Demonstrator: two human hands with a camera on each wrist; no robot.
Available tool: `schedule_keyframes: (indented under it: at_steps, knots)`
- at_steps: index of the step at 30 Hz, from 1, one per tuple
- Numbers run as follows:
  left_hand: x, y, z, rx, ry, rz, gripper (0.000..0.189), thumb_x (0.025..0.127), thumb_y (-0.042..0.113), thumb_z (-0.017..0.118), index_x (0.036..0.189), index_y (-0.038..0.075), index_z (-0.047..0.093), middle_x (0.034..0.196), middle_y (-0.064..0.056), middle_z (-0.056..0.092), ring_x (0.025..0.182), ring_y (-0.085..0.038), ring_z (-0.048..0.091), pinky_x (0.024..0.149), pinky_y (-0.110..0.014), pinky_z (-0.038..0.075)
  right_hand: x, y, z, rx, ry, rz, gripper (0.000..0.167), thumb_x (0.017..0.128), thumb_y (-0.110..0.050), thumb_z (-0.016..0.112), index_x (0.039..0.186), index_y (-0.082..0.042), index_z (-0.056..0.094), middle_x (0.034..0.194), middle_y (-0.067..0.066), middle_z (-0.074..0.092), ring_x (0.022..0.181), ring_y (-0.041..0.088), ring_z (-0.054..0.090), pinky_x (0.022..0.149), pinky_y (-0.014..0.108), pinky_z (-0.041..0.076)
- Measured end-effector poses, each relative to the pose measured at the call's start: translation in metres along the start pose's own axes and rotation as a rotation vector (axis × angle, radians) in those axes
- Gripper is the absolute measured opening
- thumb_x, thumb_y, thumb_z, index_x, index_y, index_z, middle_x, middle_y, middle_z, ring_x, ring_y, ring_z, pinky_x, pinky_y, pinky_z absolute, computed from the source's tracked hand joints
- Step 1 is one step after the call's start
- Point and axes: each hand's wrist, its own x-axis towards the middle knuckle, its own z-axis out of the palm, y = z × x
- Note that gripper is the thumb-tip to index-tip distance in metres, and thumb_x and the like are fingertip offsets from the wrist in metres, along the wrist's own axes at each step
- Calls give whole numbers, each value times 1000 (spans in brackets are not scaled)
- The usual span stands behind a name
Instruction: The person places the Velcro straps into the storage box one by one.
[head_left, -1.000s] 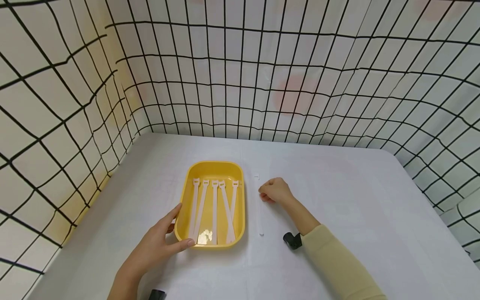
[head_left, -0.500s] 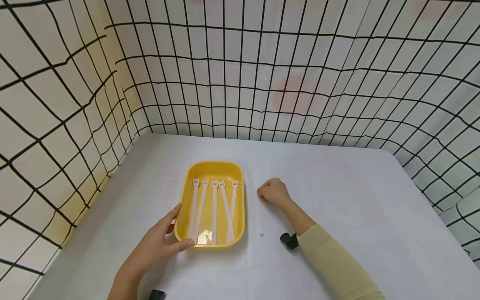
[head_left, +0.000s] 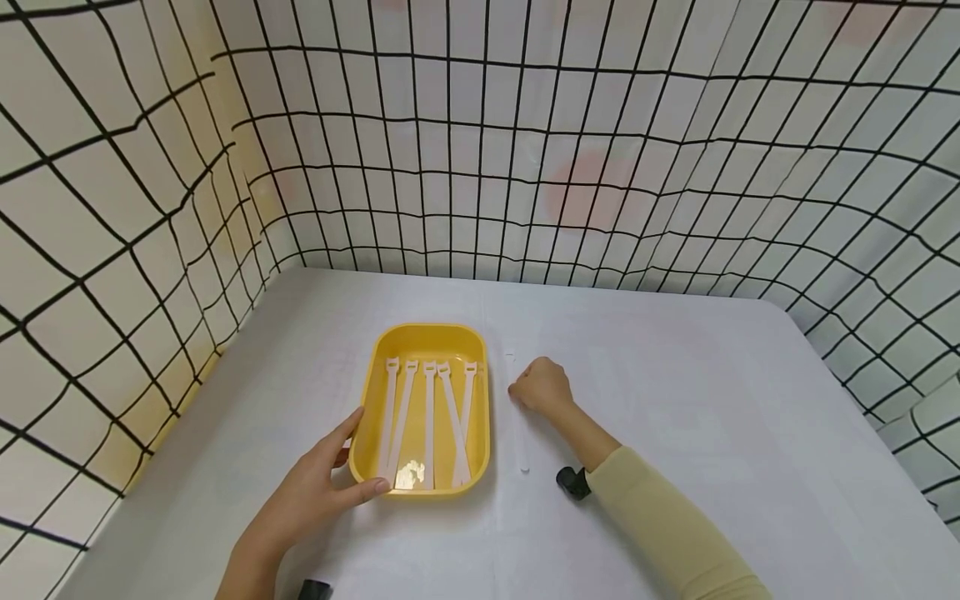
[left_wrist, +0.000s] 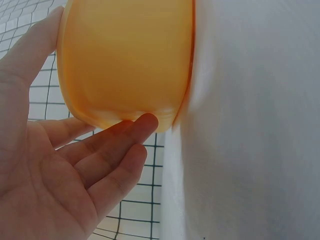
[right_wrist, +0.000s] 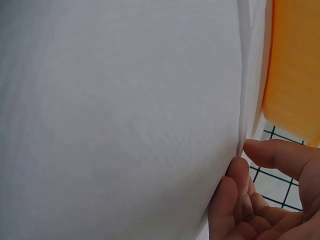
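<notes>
A yellow tray sits on the white table, holding several pale hook-and-loop cable ties with slotted heads. My left hand grips the tray's near left corner, its thumb at the near rim and its fingers along the left side. The left wrist view shows those fingertips against the tray wall. To the right of the tray another white cable tie lies lengthwise, hard to tell from the cloth. My right hand pinches it near its upper half; thumb and forefinger meet on its edge in the right wrist view.
White cloth covers the table. Black wire grid with white sheeting behind it encloses the back and both sides. Small black wrist cameras sit under each forearm.
My right hand has shifted slightly left and toward me onto the loose cable tie, whose ends have moved a little. The left hand and the tray stay still.
</notes>
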Motion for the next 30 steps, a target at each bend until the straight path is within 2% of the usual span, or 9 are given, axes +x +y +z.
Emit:
schedule_keyframes:
  at_steps: [4,7,11,18,24,30]
  knots:
    - [0,1,0,-7,-3,-14,103,76,51,80,156,17,25,151,-10,38,116,-32,55,97,-59,41,-1,-3,1,-25,10,29,19,77,-9,71,61,-3,66,57,4,57,55,17,50,46,23,36]
    - [0,2,-1,-7,-6,-18,103,76,51,80,156,17,25,151,-10,38,116,-32,55,97,-60,41,0,-4,2,-38,21,55,15,77,-11,72,72,2,67,64,8,58,59,20,53,48,24,38]
    - [-1,4,-2,-3,-11,-12,102,77,51,79,156,16,24,152,-12,38,116,-32,55,96,-60,41,1,-5,3,-46,28,74,22,77,-13,73,84,5,63,68,8,56,59,20,54,47,24,39]
    - [-1,3,-2,-2,-6,1,101,78,50,79,156,17,24,151,-12,38,115,-31,55,95,-59,42,1,-3,2,-25,8,75,17,78,-12,71,68,-2,62,50,2,50,45,13,47,42,21,35]
    - [-3,2,0,-8,-7,-11,102,77,50,80,156,19,24,151,-8,38,115,-31,54,94,-57,44,-1,1,0,26,-12,50,21,79,-11,71,61,-4,64,51,1,52,51,14,48,46,22,37]
    - [-3,3,-1,-8,-3,-4,102,76,51,80,156,19,24,151,-8,38,115,-29,55,94,-57,43,-1,3,-1,90,-19,37,22,80,-10,68,59,-5,63,49,0,50,48,12,46,46,22,36]
